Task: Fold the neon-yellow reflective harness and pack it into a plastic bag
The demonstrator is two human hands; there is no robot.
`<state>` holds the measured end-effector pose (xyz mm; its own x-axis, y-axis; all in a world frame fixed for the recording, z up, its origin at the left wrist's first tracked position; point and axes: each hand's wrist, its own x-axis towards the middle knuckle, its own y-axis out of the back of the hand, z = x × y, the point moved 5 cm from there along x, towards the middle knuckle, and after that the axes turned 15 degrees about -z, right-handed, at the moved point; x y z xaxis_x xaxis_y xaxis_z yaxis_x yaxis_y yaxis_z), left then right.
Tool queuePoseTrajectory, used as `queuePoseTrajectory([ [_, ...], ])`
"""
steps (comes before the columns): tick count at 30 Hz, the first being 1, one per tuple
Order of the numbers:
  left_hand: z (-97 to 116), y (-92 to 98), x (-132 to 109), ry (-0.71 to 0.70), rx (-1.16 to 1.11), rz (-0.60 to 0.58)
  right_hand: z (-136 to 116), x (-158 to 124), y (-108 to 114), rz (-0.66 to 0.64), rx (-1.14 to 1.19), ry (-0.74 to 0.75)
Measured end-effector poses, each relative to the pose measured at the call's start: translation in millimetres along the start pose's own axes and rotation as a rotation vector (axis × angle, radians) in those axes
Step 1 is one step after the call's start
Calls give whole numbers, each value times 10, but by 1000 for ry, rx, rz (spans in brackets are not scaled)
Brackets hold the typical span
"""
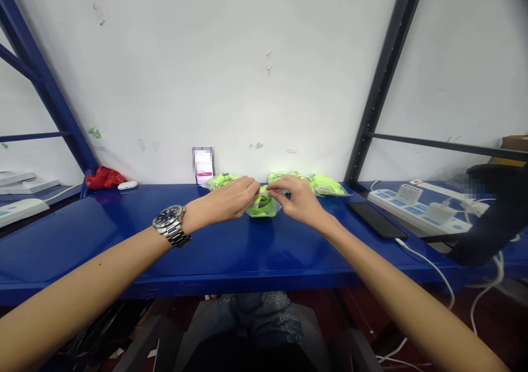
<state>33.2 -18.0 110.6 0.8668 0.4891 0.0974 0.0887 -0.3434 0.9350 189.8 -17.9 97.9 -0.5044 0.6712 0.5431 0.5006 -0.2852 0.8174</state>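
Note:
Between my two hands, a clear plastic bag (264, 209) holds bright yellow-green fabric, folded or coiled like a strap. My left hand (235, 197), with a metal watch (170, 222) on its wrist, has its fingers closed at the bag's upper left edge. On the opposite side, my right hand (300, 200) pinches the upper right edge between thumb and fingers. Behind the hands, similar yellow-green packets lie along the wall: one packet (220, 181) at the left and another packet (328, 185) at the right.
A lit phone (203, 165) leans on the wall. At the left lie a red bag (106, 178) and a white case (127, 185). A dark phone (376, 220) with a white cable and a power strip (421, 211) are at the right of the blue table (198, 262). Rack posts flank both sides.

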Motion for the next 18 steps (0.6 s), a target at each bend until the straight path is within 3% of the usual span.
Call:
queuePoseTrajectory([
  [8,137,-111,37,-10,140,-59,-114,29,-179,64,-308,100],
  [13,207,-80,4,-4,172,-19,-74,54,-290,131,-206,101],
  [18,219,-159,-66,-44,226,-54,-78,-31,-282,88,-74,220],
])
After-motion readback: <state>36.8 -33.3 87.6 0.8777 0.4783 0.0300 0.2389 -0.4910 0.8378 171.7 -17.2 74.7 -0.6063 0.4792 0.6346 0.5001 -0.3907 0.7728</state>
